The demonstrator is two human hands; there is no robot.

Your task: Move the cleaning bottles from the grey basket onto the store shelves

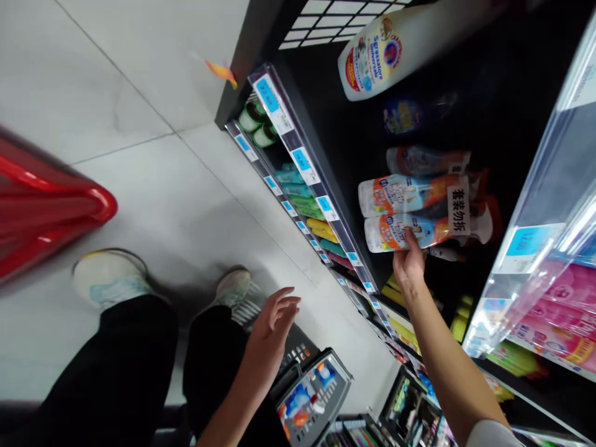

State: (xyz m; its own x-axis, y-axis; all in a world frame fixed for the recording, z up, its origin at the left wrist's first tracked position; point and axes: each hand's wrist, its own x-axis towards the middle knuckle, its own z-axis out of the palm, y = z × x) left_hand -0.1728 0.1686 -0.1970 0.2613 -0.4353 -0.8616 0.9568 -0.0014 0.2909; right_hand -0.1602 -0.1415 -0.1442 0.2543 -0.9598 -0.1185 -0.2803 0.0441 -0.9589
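On the dark shelf stands a clear-wrapped pack of spray bottles (pixel 405 194), with orange and blue labels and a white strip of printed characters across it. My right hand (pixel 410 264) grips the nearer bottle's lower body, thumb on the label; the other fingers are mostly hidden behind it. Lower left, my left hand (pixel 274 320) hangs over the floor, fingers loosely bent and apart, holding nothing. Beyond my left wrist is a grey shopping basket (pixel 342 379) holding bottles with blue, white and orange parts.
A large white cleaner bottle (pixel 367 62) stands farther along the shelf (pixel 326 124), whose edge carries blue price labels. Pink packages (pixel 554 304) fill the shelf at right. A red glossy frame (pixel 56 205) juts in at left. My shoes (pixel 112 276) are on pale floor tiles (pixel 195 186).
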